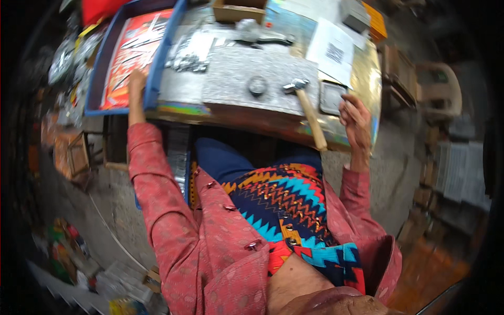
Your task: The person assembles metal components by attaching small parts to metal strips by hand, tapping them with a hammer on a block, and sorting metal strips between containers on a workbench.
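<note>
Your left hand grips the blue tray rim; your right hand, fingers loosely curled, rests at the bench edge beside the hammer.

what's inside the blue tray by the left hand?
The blue tray holds a red printed sheet covering most of its floor. The left hand grips the tray's near corner. Anything beneath the sheet is hidden.

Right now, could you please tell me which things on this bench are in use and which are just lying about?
In use:
- left hand on the blue tray
- right hand at the small dark plate
- hammer and round metal piece on the grey slab

Lying about:
- white paper sheet
- cardboard box
- chair
</note>
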Demonstrator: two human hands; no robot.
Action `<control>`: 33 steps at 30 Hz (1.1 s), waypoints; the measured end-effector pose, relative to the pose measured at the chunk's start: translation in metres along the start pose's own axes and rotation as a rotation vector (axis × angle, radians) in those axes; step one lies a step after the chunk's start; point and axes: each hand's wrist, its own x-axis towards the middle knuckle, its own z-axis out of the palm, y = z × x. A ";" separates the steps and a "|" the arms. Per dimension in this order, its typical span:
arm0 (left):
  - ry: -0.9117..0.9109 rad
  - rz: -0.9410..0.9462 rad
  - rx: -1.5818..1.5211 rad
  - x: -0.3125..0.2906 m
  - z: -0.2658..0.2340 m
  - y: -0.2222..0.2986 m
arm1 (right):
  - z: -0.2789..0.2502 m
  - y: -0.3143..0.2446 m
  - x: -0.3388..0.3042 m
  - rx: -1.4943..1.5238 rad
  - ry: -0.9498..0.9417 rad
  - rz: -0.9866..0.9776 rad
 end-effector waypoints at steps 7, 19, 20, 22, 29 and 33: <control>0.086 -0.018 -0.042 -0.014 -0.026 0.041 | -0.047 0.040 0.022 -0.474 0.264 -0.045; 0.382 0.155 -1.262 -0.114 -0.087 0.130 | -0.046 0.068 0.061 -1.117 0.247 -0.208; 0.285 0.186 -1.391 -0.125 -0.091 0.138 | -0.042 0.069 0.062 -1.169 0.262 -0.232; 0.064 0.248 -1.609 -0.140 -0.082 0.167 | -0.050 0.077 0.061 -1.264 0.308 -0.337; -0.450 0.195 -1.880 -0.206 -0.067 0.222 | -0.029 0.079 0.060 -1.547 0.304 -0.431; -0.696 0.136 -1.918 -0.230 -0.056 0.251 | -0.037 0.081 0.064 -1.572 0.232 -0.471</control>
